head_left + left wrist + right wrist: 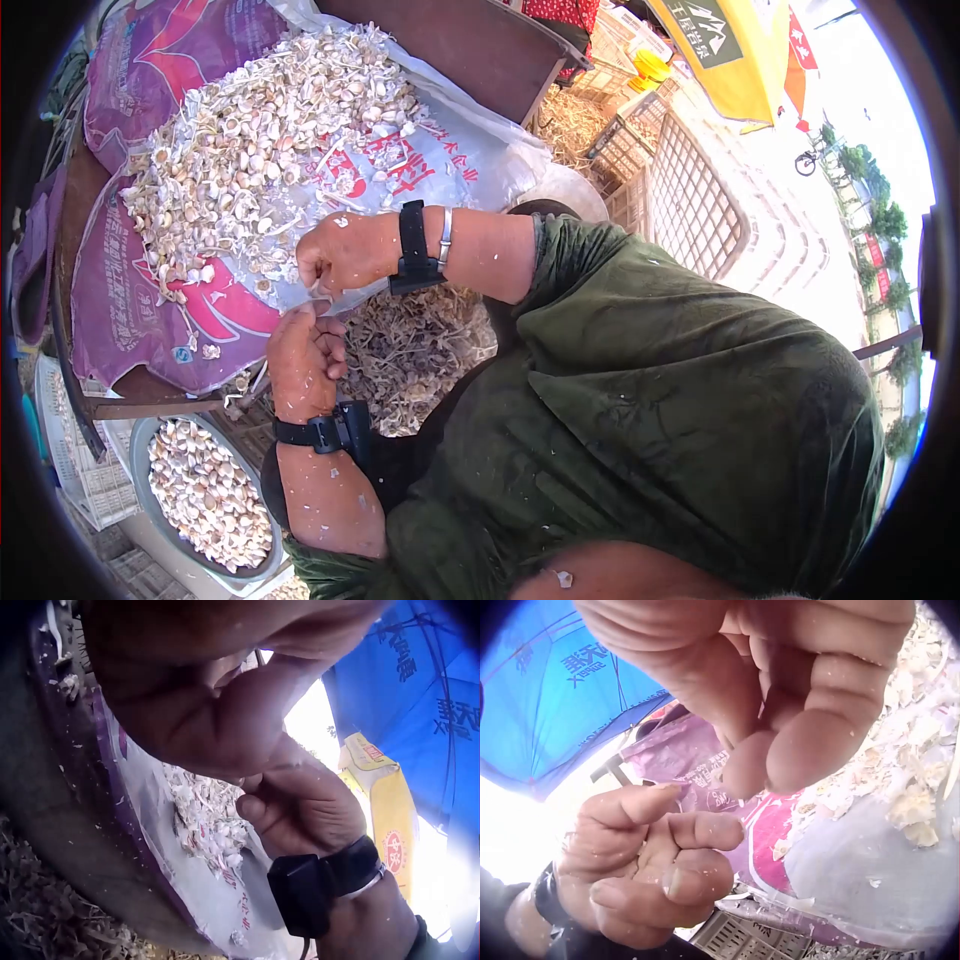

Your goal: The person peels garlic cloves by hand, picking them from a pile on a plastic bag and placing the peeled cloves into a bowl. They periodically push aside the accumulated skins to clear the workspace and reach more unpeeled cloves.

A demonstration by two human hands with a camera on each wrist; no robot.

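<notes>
My right hand (350, 255), with a silver bracelet at its wrist, is curled over the table's near edge. Its thumb and finger tips are drawn close together in the right wrist view; I cannot tell whether anything small lies between them. Just beside it, my left hand (305, 360) is turned palm inward with loosely bent fingers. Nothing shows in the fingers of the left hand (656, 866) in the right wrist view. Beyond both hands a heap of garlic cloves (255, 150) with loose skins covers the printed plastic sacks (470, 140). Some garlic lies close to my fingertips.
Below the left arm stands a grey basin (145, 470) of garlic cloves, with a crate (105, 495) alongside. Dry skins and stalks (410, 340) are piled under the table edge. White plastic crates (700, 190) and a yellow umbrella (750, 75) stand to the right.
</notes>
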